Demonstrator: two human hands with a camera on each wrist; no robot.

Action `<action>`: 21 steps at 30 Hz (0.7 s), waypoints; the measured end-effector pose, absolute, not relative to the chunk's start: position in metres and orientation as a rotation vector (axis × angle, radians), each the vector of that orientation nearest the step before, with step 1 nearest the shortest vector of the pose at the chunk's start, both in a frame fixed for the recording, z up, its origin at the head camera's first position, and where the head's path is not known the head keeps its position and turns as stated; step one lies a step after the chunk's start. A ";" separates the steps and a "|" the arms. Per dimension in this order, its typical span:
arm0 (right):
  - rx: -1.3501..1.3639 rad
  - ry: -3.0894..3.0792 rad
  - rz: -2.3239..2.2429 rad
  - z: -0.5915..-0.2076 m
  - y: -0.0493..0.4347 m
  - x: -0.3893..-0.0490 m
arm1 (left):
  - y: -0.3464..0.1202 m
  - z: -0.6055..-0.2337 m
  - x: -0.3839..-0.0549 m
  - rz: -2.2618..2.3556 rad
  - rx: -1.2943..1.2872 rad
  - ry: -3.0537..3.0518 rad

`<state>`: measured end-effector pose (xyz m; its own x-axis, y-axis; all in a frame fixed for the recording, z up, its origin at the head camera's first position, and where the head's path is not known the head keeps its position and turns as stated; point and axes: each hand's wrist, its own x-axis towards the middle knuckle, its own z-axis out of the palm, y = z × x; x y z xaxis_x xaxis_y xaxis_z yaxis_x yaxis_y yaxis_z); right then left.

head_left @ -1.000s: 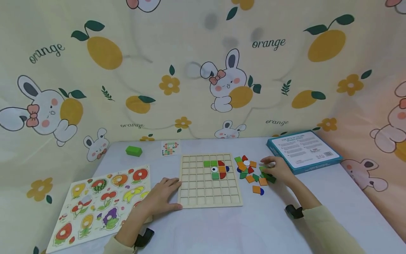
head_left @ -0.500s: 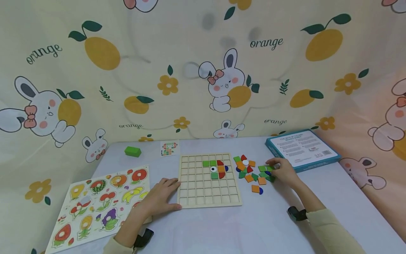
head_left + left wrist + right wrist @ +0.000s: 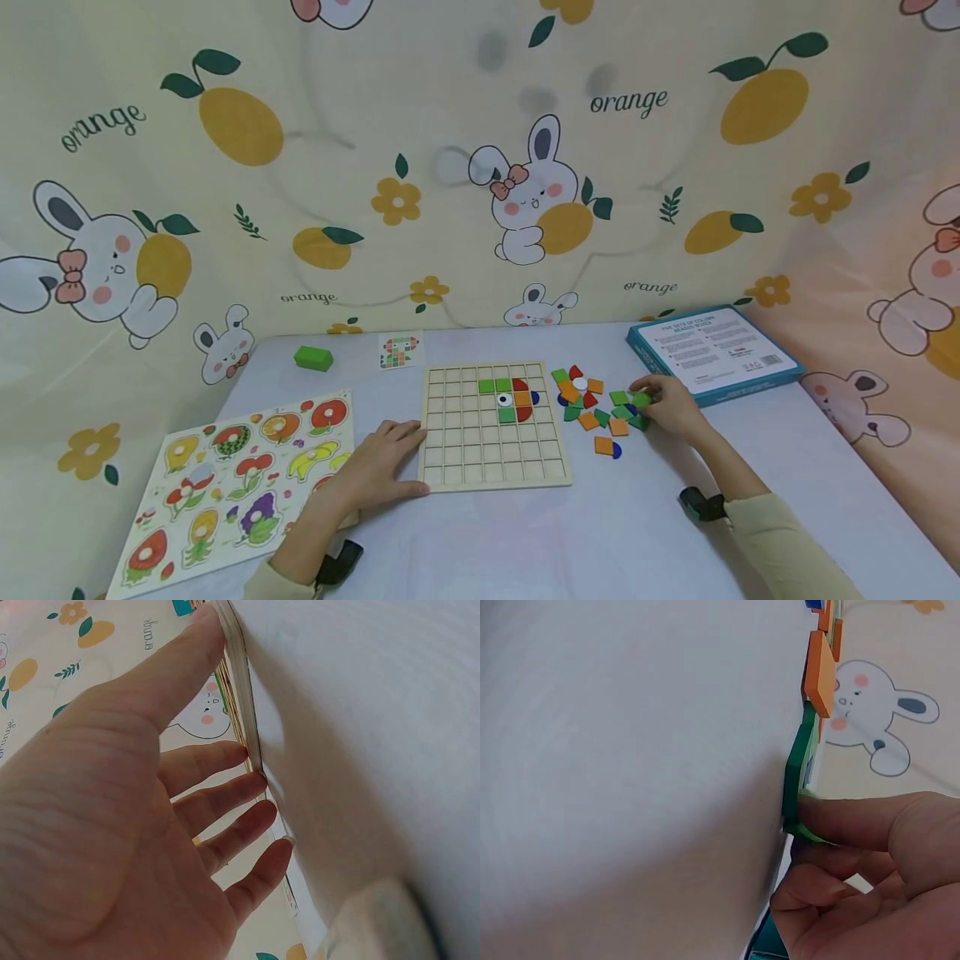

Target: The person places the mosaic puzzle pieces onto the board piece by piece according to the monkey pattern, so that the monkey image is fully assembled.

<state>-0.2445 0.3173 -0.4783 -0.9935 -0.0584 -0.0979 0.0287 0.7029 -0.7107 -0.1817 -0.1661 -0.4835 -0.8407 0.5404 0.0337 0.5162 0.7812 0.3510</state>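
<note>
My left hand [image 3: 382,463] rests with spread fingers against the left edge of a wooden grid board [image 3: 465,458]. In the left wrist view its thumb and fingertips touch the board's side. On the grid, green, red, orange and blue pieces sit round a white eye-like disc [image 3: 505,400]. To the right of the board, my right hand [image 3: 670,407] pinches a light green tile [image 3: 642,399] between thumb and finger. The right wrist view shows that tile [image 3: 814,834] at the thumb tip, close to a dark green piece [image 3: 798,769]. Loose coloured pieces [image 3: 588,422] lie beside this hand.
A blue box [image 3: 720,350] lies behind my right hand. At the left is a fruit puzzle board [image 3: 255,475], partly under my left forearm. A green block [image 3: 313,358] and a pattern card [image 3: 401,350] are at the back. A patterned cloth [image 3: 450,167] hangs behind the table.
My right hand has moved slightly right among the green pieces, spreading them apart, and now pinches a light green tile. My left hand stays at the board's edge.
</note>
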 end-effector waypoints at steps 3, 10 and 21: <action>-0.035 2.805 -1.159 -0.478 0.317 -0.245 | -0.166 -0.484 -0.182 0.535 0.859 2.899; -0.111 2.905 -1.135 -0.475 0.300 -0.258 | -0.167 -0.485 -0.182 0.538 0.863 2.896; -0.293 2.719 -1.352 -0.457 0.208 -0.299 | -0.167 -0.486 -0.182 0.532 0.868 2.899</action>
